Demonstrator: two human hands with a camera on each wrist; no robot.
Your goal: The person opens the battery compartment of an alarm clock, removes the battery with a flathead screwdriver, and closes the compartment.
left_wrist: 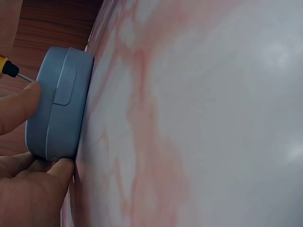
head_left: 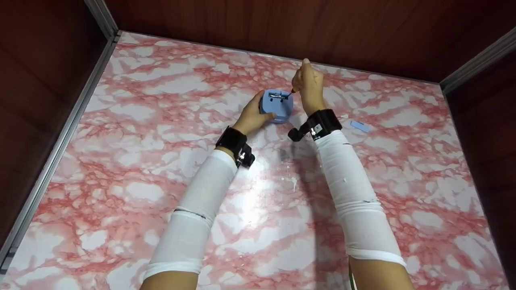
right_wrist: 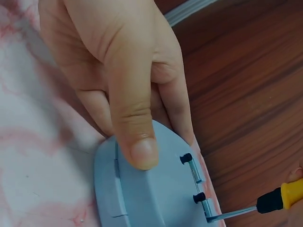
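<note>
My left hand (head_left: 253, 113) grips a light blue, rounded device (head_left: 285, 109), thumb lying over its top and fingers around its side. The device rests close on the table; a recess along its far edge shows a metal bar and two black studs, seen nearer in the right wrist view. From the right, my right hand (head_left: 309, 83) holds a screwdriver (right_wrist: 274, 200) by its yellow and black handle, fist raised above the table. The metal tip meets the end of the bar at the device's edge. In the left wrist view, a raised tab (left_wrist: 65, 85) marks the device's side wall.
A small flat light blue strip (head_left: 359, 126) lies on the table to the right of my right wrist. The red and white marbled table (head_left: 133, 193) is bordered by dark wood panels (head_left: 282, 24) at the back and sides, with metal edging.
</note>
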